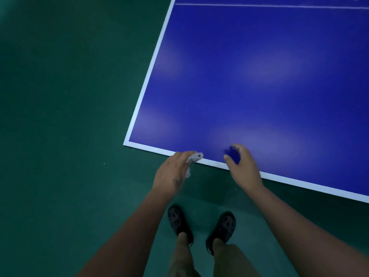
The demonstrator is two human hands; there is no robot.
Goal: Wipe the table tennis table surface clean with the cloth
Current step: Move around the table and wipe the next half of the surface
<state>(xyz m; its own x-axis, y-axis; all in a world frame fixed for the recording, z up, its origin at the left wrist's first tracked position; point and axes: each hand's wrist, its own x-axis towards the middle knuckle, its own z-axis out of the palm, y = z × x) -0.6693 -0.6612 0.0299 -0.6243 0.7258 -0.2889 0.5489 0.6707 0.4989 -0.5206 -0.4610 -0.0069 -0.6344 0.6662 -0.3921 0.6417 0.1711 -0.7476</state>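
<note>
The blue table tennis table [249,86] with its white border fills the upper right, and its near left corner is in view. My left hand [173,172] grips a crumpled whitish cloth [195,156] right at the table's near edge line. My right hand [243,166] hovers over the same edge a little to the right, thumb and fingers curved downward. Between them lies a darker blue patch [232,154]; whether it is a held thing or a shadow I cannot tell.
Green floor [69,116] surrounds the table on the left and near side. My feet in dark perforated clogs [199,226] stand just short of the near edge. A white line [279,6] crosses the far part of the table.
</note>
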